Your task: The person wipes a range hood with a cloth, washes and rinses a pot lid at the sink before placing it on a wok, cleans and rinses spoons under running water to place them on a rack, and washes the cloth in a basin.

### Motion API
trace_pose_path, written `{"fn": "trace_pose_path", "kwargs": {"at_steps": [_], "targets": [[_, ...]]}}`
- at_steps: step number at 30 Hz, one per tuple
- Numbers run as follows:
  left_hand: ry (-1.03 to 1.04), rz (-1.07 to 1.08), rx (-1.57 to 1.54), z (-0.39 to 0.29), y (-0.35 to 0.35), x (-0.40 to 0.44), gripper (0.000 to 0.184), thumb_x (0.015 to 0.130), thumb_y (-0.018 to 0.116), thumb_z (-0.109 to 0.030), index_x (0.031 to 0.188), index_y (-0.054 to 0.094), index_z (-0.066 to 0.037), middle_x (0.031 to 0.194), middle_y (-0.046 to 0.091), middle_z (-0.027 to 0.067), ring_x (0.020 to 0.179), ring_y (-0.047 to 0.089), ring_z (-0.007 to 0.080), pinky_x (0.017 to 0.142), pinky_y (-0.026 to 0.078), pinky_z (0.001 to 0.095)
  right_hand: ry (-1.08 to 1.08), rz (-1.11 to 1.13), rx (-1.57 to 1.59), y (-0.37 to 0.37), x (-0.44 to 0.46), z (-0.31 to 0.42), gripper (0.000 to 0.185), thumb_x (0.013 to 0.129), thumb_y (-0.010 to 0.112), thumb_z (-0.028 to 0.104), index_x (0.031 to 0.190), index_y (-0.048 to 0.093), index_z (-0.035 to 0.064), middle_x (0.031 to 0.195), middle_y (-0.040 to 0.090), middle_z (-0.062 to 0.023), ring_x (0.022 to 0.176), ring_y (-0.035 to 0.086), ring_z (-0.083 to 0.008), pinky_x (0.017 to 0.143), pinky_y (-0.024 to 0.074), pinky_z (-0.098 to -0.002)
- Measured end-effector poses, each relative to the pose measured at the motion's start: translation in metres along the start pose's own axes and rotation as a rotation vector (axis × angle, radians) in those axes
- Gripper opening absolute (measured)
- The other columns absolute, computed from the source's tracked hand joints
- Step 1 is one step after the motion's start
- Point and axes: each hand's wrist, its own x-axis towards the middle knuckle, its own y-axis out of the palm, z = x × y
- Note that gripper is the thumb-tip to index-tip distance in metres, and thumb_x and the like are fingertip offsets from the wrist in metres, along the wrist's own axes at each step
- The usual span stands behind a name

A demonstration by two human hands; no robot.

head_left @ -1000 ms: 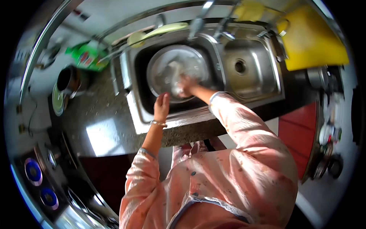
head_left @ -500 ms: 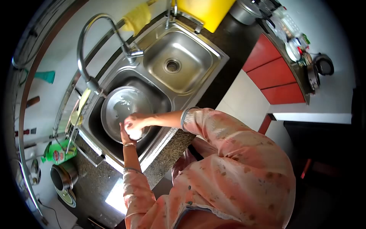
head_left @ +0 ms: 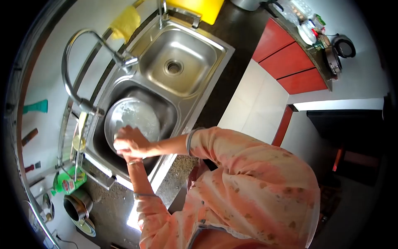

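A round metal basin (head_left: pixel 145 114) sits in the near sink bowl (head_left: pixel 170 106), with white suds floating on the water inside. Over its near rim my right hand (head_left: pixel 134 142) is closed, its fingers curled against my left hand. Most of my left hand (head_left: pixel 132 157) is covered by the right one; its wrist, with a thin bangle, shows below and its fingers are hidden. A bright, washed-out patch lies at the right fingers, and I cannot make out whether anything is between the hands.
The curved faucet (head_left: pixel 68 66) arches beside the basin. Beyond lies the second sink bowl (head_left: pixel 182 56) with its drain. A green bottle (head_left: pixel 68 181) and a metal pot (head_left: pixel 78 205) stand to the left. A yellow cloth (head_left: pixel 125 23) hangs on the rail; red cabinets (head_left: pixel 286 58) are at the right.
Both hands have moved left across the basin, and the right hand now covers more of the left. More suds show on the water. The view has shifted slightly.
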Motion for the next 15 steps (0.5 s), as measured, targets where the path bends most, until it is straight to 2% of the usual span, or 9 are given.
{"fn": "trace_pose_path", "kwargs": {"at_steps": [3, 7, 8, 9, 10, 11, 13, 14, 15], "targets": [[0.117, -0.042, 0.442, 0.007, 0.004, 0.001, 0.024, 0.086, 0.049, -0.023, 0.104, 0.054, -0.009, 0.093, 0.059, 0.0082, 0.084, 0.057, 0.0159, 0.07, 0.046, 0.0306, -0.001, -0.016, 0.095, 0.011, 0.007, -0.022, 0.016, 0.075, 0.066, 0.03, 0.081, 0.061, 0.0155, 0.09, 0.056, -0.0046, 0.091, 0.052, -0.0278, 0.075, 0.0436, -0.0411], [0.65, -0.037, 1.72, 0.008, 0.001, -0.001, 0.018, 0.085, 0.051, -0.018, 0.101, 0.055, -0.009, 0.087, 0.06, 0.0078, 0.078, 0.058, 0.0137, 0.064, 0.047, 0.0288, 0.155, 0.038, 0.117, 0.016, 0.013, -0.034, 0.018, 0.079, 0.064, 0.031, 0.078, 0.059, 0.0142, 0.082, 0.058, -0.0067, 0.083, 0.058, -0.0251, 0.071, 0.0479, -0.0362], [0.075, 0.003, 1.106, 0.005, 0.015, -0.008, 0.013, 0.084, 0.052, -0.017, 0.094, 0.058, -0.011, 0.075, 0.061, 0.0065, 0.067, 0.058, 0.0129, 0.056, 0.047, 0.0275, 0.166, 0.11, 0.065, 0.013, 0.016, -0.041, 0.019, 0.08, 0.064, 0.031, 0.079, 0.059, 0.0128, 0.081, 0.06, -0.0073, 0.078, 0.06, -0.0255, 0.067, 0.0484, -0.0355], [-0.046, -0.047, 0.658, 0.004, 0.024, -0.015, 0.012, 0.086, 0.049, -0.017, 0.091, 0.057, -0.01, 0.071, 0.06, 0.0065, 0.061, 0.056, 0.0139, 0.05, 0.043, 0.0278, 0.198, 0.099, 0.06, 0.014, 0.017, -0.043, 0.025, 0.082, 0.062, 0.034, 0.078, 0.058, 0.0095, 0.075, 0.061, -0.0084, 0.071, 0.061, -0.0258, 0.063, 0.0485, -0.0365], [-0.081, -0.073, 0.312, 0.0, 0.03, -0.026, 0.013, 0.087, 0.047, -0.018, 0.088, 0.056, -0.008, 0.067, 0.058, 0.0066, 0.054, 0.053, 0.0148, 0.044, 0.04, 0.0281, 0.264, 0.216, 0.036, 0.016, 0.018, -0.051, 0.035, 0.085, 0.052, 0.041, 0.081, 0.06, 0.0077, 0.074, 0.062, -0.0126, 0.07, 0.062, -0.0287, 0.062, 0.0491, -0.0389], [-0.068, -0.062, 0.167, -0.003, 0.034, -0.031, 0.015, 0.088, 0.045, -0.018, 0.085, 0.055, -0.007, 0.063, 0.056, 0.0066, 0.047, 0.051, 0.0158, 0.038, 0.037, 0.0285, 0.325, 0.331, 0.001, 0.017, 0.02, -0.059, 0.048, 0.088, 0.042, 0.049, 0.085, 0.061, 0.0059, 0.074, 0.064, -0.0168, 0.068, 0.063, -0.0315, 0.06, 0.0497, -0.0414], [-0.039, -0.06, -0.02, -0.011, 0.044, -0.044, 0.022, 0.09, 0.041, -0.019, 0.079, 0.053, -0.005, 0.054, 0.053, 0.0067, 0.034, 0.046, 0.0177, 0.027, 0.03, 0.0291, 0.498, 0.513, 0.012, 0.014, 0.026, -0.062, 0.058, 0.091, 0.031, 0.05, 0.089, 0.064, 0.002, 0.078, 0.065, -0.0206, 0.075, 0.063, -0.0356, 0.07, 0.0491, -0.0437], [0.105, -0.199, 0.455, -0.008, 0.047, -0.044, 0.03, 0.093, 0.026, -0.024, 0.084, 0.05, -0.008, 0.06, 0.051, 0.007, 0.04, 0.046, 0.0154, 0.028, 0.025, 0.0273, 0.546, 0.541, 0.022, 0.017, 0.026, -0.068, 0.062, 0.092, 0.027, 0.05, 0.09, 0.064, 0.0012, 0.082, 0.065, -0.0214, 0.078, 0.063, -0.0372, 0.074, 0.0484, -0.0446], [0.082, -0.245, 0.404, -0.004, 0.046, -0.048, 0.032, 0.093, 0.026, -0.024, 0.085, 0.051, -0.006, 0.062, 0.052, 0.0088, 0.042, 0.049, 0.017, 0.029, 0.028, 0.0286, 0.599, 0.526, -0.004, 0.023, 0.025, -0.073, 0.064, 0.092, 0.025, 0.05, 0.09, 0.064, 0.0001, 0.085, 0.065, -0.0222, 0.082, 0.063, -0.0379, 0.077, 0.0475, -0.0448]]}}
